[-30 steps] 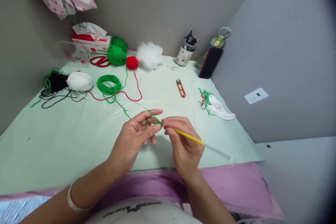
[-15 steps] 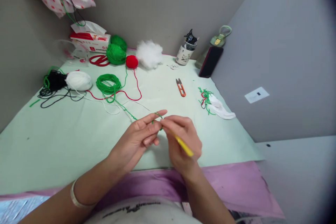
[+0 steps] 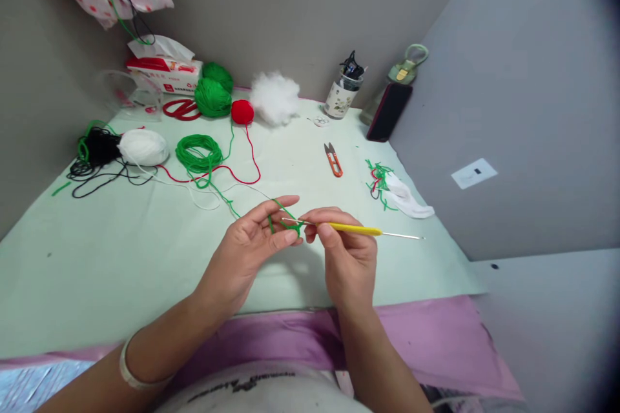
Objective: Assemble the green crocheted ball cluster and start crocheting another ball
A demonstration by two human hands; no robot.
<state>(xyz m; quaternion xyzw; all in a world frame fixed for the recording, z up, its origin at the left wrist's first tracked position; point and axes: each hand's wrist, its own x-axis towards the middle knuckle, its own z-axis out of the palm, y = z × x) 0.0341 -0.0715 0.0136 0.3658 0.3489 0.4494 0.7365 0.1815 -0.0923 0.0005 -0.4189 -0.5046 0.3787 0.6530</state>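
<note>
A: There it swings; half a second ago the slim metal crochet hook with the yellow handle [image 3: 356, 230] slanted down toward the person, and now it lies almost level, its far end out to the right!
B: And the grip?
A: The right hand [image 3: 351, 261] pinches the hook between thumb and fingers; the left hand [image 3: 239, 251] has thumb and fingertips closed on a small green knitted-looking yarn piece [image 3: 294, 230], index finger stretched out with a thin green yarn strand [image 3: 287, 209] over it.
B: So where's that piece?
A: Right between the hands, above the pale green cloth [image 3: 145, 264]; the hook's shaft reaches across to it, though whether it sits in a loop is too small to tell.
B: Farther out?
A: A loose coil of green yarn [image 3: 184, 153] beyond the left hand; orange-handled metal snips [image 3: 333, 160] ahead of the right; a tangle of green yarn scraps [image 3: 382, 177] off to their right; and at the back, a round red yarn ball [image 3: 242, 112] just beside a fluffy white fibre heap [image 3: 275, 98].
</note>
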